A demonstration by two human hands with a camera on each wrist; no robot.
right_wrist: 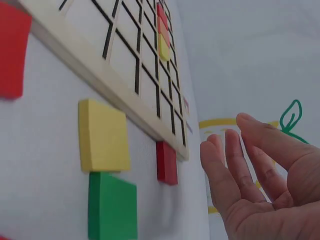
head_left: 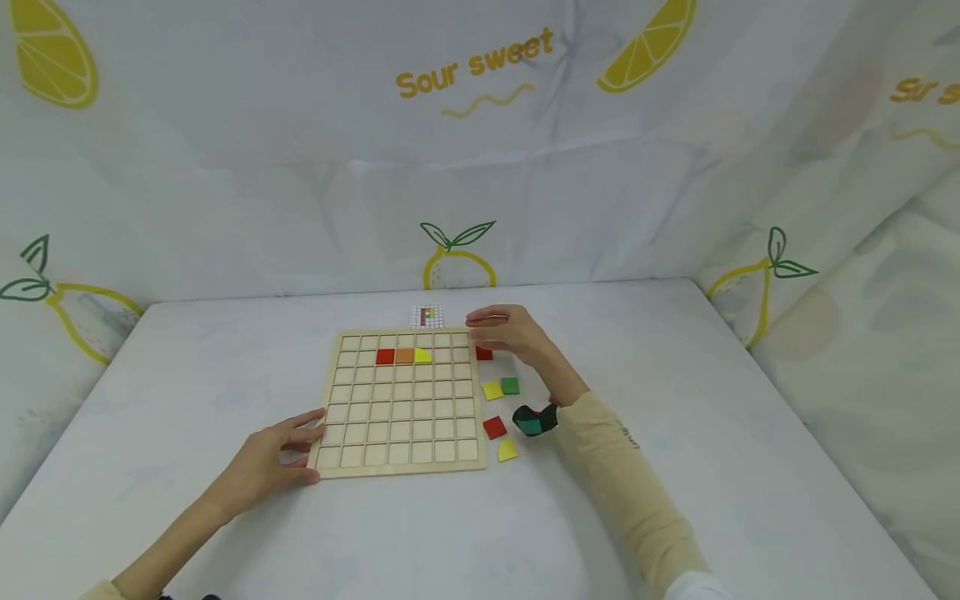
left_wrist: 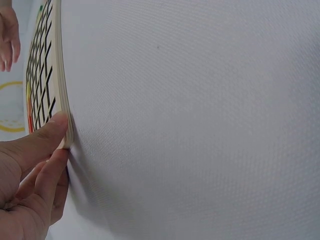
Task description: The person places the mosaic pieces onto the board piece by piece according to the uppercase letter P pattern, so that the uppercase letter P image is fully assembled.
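Observation:
A wooden grid board [head_left: 381, 412] lies on the table. My left hand [head_left: 258, 467] holds its near left corner; in the left wrist view the thumb [left_wrist: 47, 135] is on the edge and the fingers bend beside it. Three tiles sit in one row: a red square [head_left: 385, 357], an orange square [head_left: 404, 356] and a yellow quarter-round [head_left: 423, 356]. By the board's far right corner, my right hand [head_left: 513, 332] hovers above a loose red tile [right_wrist: 166, 162]. The right wrist view shows its fingers apart, holding nothing.
Right of the board lie a yellow square [head_left: 492, 390], a green square [head_left: 510, 385], another red tile [head_left: 495, 427] and a yellow quarter-round [head_left: 507, 450]. A small printed grid card [head_left: 427, 316] lies behind the board. Lemon-print cloth [head_left: 300, 225] hangs at the back.

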